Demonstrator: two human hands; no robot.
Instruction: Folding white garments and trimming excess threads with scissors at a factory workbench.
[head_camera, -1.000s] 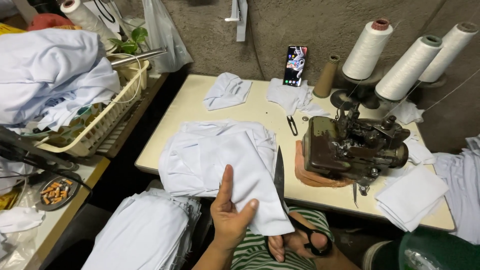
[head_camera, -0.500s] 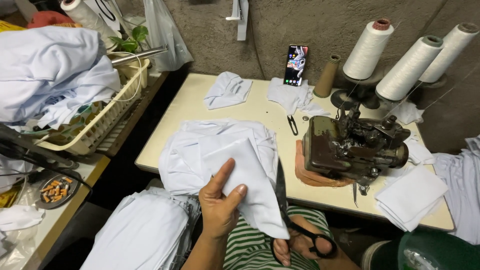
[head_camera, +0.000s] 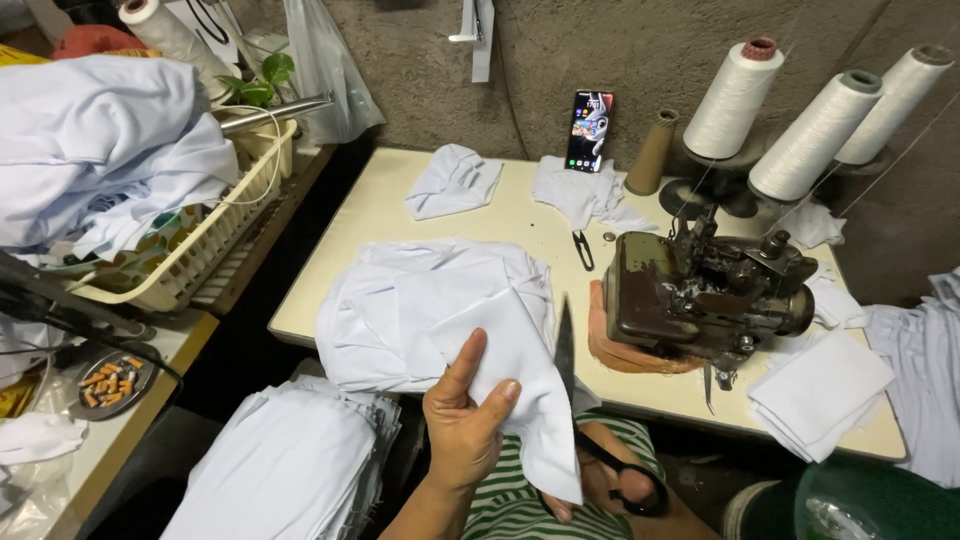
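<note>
My left hand (head_camera: 465, 430) pinches the near edge of a white cloth piece (head_camera: 515, 365), thumb up on top and fingers behind it. This piece hangs off a bundle of white fabric (head_camera: 400, 300) on the cream table (head_camera: 370, 215). My right hand (head_camera: 600, 485) is low at the table's front edge, partly hidden by the cloth. It grips black-handled scissors (head_camera: 566, 345) whose blade points up beside the cloth's right edge.
A dark overlock sewing machine (head_camera: 700, 295) sits at right with three large white thread cones (head_camera: 800, 140) behind. A phone (head_camera: 590, 130) leans on the wall. Small thread snips (head_camera: 583, 250) lie mid-table. Folded white pieces (head_camera: 820, 390) lie right, a fabric stack (head_camera: 285, 465) lower left, a basket (head_camera: 200, 245) left.
My left hand has closed from lying flat on the cloth to pinching its edge and lifting it. The scissors have come up from my lap so the blade stands beside the cloth.
</note>
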